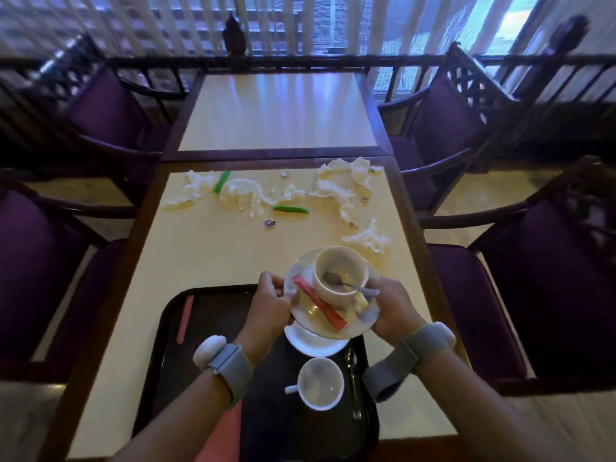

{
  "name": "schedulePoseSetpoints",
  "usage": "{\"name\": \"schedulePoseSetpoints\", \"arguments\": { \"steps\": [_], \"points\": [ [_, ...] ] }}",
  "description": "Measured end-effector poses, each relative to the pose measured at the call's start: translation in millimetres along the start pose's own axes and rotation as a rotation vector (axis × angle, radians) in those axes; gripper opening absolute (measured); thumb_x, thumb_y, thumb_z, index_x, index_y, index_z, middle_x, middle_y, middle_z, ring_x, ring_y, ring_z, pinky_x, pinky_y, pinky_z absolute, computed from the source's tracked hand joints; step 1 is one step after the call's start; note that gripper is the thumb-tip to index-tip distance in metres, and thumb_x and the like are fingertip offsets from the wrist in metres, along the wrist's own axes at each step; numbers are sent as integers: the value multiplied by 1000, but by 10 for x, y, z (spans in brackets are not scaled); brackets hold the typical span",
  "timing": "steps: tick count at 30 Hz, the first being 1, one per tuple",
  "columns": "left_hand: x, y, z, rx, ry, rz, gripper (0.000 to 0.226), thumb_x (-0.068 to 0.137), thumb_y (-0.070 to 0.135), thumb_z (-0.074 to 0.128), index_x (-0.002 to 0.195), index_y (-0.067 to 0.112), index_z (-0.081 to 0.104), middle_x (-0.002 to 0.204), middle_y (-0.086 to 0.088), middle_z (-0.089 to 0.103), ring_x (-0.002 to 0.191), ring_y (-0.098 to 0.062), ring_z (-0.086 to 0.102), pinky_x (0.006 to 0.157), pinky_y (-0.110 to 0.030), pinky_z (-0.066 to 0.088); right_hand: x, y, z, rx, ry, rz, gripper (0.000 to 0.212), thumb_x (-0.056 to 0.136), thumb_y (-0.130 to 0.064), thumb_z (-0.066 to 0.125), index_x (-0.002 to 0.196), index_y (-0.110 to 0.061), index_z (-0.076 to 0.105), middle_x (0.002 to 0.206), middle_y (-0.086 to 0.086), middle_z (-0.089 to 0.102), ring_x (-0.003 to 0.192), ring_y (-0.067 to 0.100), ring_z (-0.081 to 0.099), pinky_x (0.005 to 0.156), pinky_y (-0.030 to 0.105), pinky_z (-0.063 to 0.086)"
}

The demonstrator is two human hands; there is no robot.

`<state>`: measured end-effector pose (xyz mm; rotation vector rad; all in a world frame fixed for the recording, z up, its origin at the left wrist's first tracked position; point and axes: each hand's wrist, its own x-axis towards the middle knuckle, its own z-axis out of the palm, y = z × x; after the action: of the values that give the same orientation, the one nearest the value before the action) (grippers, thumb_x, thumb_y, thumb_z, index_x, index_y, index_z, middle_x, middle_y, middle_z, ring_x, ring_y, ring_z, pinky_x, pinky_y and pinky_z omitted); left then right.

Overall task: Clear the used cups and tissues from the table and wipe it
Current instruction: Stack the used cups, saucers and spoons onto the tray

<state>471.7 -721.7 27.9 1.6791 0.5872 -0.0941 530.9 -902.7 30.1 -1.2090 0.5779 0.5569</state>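
Above the tray [213, 328], the saucer [308, 313] with cup [333, 290] is gripped by left hand [266, 306] and right hand [393, 311] — cup-clearing step; level set-down needed next.

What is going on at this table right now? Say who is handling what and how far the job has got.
A person grips a saucer with the left hand and right hand. On it are a used cup with a teaspoon inside, and a red sachet. They hold it over a second saucer on the black tray, which also carries a second cup. Torn tissues and green sachets still litter the table.
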Motion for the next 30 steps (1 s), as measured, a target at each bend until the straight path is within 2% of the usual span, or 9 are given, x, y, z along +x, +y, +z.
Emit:
{"name": "schedulePoseSetpoints", "arguments": {
  "steps": [4,7,10,14,17,19,25,28,30],
  "points": [
    [-198,-99,0,261,13,210,22,89,19,64,103,22,47,97,9,59,86,-2,58,67,-7,42,-102,80,-173,-23,82,-24,14,95,0,44,92,2,58,82,16,54,72,26,55,63,33,50],
    [-243,-161,-50,532,-30,611,36,88,27,57,122,23,45,120,4,53,105,-10,49,92,-23,39,-184,112,-292,-90,119,-44,13,94,-3,49,89,0,60,86,19,57,79,30,57,65,38,49],
    [-305,-132,-79,827,-87,846,45,80,33,46,125,27,41,124,1,57,112,-14,42,88,-32,35,-303,183,-307,-119,76,-50,25,87,-5,55,108,8,59,103,25,59,91,38,58,84,54,50],
    [-293,-80,-188,1014,-52,964,36,74,38,53,107,27,61,105,8,65,99,-17,60,75,-33,45,-328,273,-267,-93,71,-51,35,86,-6,56,117,9,54,106,30,59,96,44,60,92,56,49],
    [-223,-70,-263,1097,-88,1047,32,73,43,51,91,24,70,90,4,66,82,-22,63,64,-33,52,-328,268,-172,-88,112,-79,10,91,3,49,93,10,56,84,27,57,81,39,59,74,46,51],
    [-206,-85,-363,1105,-119,1098,28,76,42,51,86,24,70,85,3,66,76,-22,62,61,-32,53,-279,297,-94,-101,150,-109,15,92,7,48,79,6,56,73,20,52,73,31,53,66,40,43],
    [-139,-197,-785,977,-141,1084,21,82,34,54,84,24,72,85,4,67,75,-17,60,70,-27,50,-188,374,102,-146,147,-117,19,87,8,51,71,0,56,72,21,49,66,26,51,58,32,41],
    [-121,-360,-1107,735,-57,842,20,84,34,57,88,24,74,85,10,67,81,-9,57,77,-18,42,-122,428,206,-131,112,-109,19,89,6,51,72,0,58,72,21,55,62,23,56,63,33,43],
    [-144,-465,-1231,590,12,636,12,85,28,63,90,25,74,85,15,66,84,-3,59,79,-18,44,-88,443,208,-120,78,-109,21,93,8,46,77,-1,58,53,6,61,45,11,58,49,21,48]
  ]
}}
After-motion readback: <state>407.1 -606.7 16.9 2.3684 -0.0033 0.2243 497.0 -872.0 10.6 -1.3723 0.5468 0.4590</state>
